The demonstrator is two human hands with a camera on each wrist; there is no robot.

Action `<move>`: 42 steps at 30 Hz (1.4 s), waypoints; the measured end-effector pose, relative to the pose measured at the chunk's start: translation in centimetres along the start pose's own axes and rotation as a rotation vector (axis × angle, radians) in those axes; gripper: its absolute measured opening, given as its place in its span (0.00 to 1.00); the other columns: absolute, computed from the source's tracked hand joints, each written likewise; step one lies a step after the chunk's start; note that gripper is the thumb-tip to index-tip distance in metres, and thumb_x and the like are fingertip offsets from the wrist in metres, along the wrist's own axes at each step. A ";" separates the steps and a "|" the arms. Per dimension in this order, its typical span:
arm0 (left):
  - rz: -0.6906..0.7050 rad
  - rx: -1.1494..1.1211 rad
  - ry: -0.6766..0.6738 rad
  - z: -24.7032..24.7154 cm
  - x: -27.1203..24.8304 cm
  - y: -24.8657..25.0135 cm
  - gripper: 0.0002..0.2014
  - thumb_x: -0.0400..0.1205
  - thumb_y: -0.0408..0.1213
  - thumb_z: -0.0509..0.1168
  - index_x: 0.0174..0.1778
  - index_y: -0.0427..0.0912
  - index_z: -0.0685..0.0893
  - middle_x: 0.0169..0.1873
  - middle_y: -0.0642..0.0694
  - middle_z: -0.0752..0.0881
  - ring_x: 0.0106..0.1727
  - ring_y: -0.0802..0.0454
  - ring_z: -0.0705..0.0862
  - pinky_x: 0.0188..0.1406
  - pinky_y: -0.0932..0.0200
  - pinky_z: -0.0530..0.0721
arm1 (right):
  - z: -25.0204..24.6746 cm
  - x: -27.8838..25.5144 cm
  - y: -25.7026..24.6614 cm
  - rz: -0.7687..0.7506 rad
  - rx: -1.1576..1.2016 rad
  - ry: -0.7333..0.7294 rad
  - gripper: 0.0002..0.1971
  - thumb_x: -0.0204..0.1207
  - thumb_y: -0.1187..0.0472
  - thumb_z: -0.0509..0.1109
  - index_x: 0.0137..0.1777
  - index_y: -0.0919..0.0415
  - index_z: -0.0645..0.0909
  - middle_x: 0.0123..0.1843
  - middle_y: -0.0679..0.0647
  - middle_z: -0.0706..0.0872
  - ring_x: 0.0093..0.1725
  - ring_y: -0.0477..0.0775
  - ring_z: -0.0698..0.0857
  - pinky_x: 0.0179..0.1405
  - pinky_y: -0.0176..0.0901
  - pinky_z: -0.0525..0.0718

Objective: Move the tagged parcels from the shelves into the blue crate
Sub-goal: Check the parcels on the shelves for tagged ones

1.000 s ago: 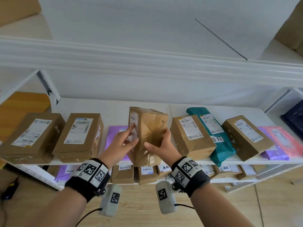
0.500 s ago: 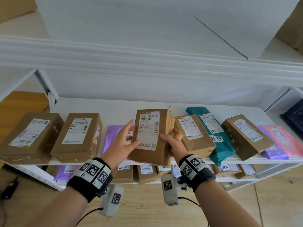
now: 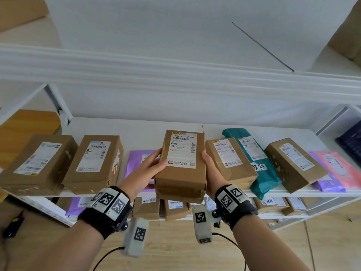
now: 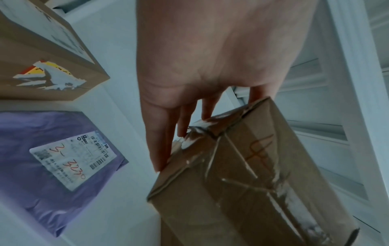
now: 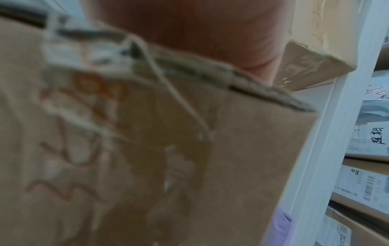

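Left hand point(image 3: 150, 169) and right hand point(image 3: 212, 169) grasp a brown parcel point(image 3: 181, 165) (label up) above the shelf point(image 3: 136, 130).

Held parcel: blurred brown cardboard box point(image 5: 147, 149) with reddish scrawl, filling the left and centre.
Right hand: palm point(image 5: 200, 33) at the top edge, pressed against the box's upper end; fingers hidden.
Shelf frame: white upright post point(image 5: 328, 149) just right of the box.
Beyond the post: stacked brown cardboard parcels with white barcode labels point(image 5: 364, 188).
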State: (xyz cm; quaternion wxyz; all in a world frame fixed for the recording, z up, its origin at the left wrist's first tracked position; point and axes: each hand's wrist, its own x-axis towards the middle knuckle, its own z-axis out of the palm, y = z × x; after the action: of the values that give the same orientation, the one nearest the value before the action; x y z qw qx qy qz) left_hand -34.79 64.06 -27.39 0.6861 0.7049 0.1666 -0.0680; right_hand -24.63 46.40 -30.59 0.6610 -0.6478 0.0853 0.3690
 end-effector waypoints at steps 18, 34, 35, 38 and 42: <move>-0.099 0.093 0.153 2.2 6.1 -3.3 0.26 0.84 0.47 0.62 0.76 0.43 0.65 0.72 0.48 0.76 0.61 0.52 0.81 0.45 0.63 0.83 | -2.0 3.4 0.7 -0.203 -0.391 0.172 0.29 0.82 0.62 0.67 0.79 0.62 0.60 0.72 0.56 0.77 0.61 0.50 0.81 0.51 0.35 0.86; -0.203 0.202 0.036 3.9 10.5 -5.3 0.34 0.86 0.30 0.61 0.85 0.52 0.54 0.77 0.51 0.69 0.66 0.46 0.78 0.58 0.43 0.86 | -3.5 8.0 3.0 -0.207 -0.683 0.280 0.36 0.81 0.67 0.66 0.85 0.55 0.53 0.79 0.56 0.69 0.76 0.56 0.72 0.75 0.49 0.72; -0.209 0.202 0.040 4.1 10.7 -5.5 0.34 0.86 0.30 0.61 0.85 0.53 0.53 0.79 0.50 0.67 0.65 0.47 0.77 0.58 0.43 0.86 | -3.7 8.2 3.2 -0.211 -0.692 0.289 0.36 0.81 0.67 0.66 0.85 0.54 0.53 0.79 0.56 0.70 0.75 0.56 0.73 0.74 0.49 0.73; -0.214 0.233 0.040 4.4 11.1 -6.0 0.35 0.86 0.31 0.61 0.85 0.54 0.51 0.81 0.49 0.64 0.70 0.43 0.77 0.58 0.43 0.86 | -3.9 8.4 3.4 -0.211 -0.713 0.291 0.35 0.81 0.68 0.65 0.85 0.53 0.54 0.78 0.56 0.70 0.75 0.55 0.73 0.74 0.48 0.73; -0.244 0.237 0.037 4.3 11.5 -6.7 0.36 0.86 0.30 0.60 0.85 0.55 0.51 0.83 0.49 0.61 0.73 0.42 0.75 0.57 0.45 0.87 | -4.1 8.9 3.6 -0.216 -0.750 0.281 0.35 0.81 0.66 0.66 0.85 0.53 0.54 0.79 0.56 0.70 0.76 0.55 0.72 0.75 0.50 0.73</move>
State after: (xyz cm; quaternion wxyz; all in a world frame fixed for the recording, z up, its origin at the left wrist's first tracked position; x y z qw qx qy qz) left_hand -25.64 61.45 -37.62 0.5814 0.7566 0.2546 -0.1570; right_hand -18.95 45.62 -39.31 0.3960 -0.8930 -0.0338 0.2110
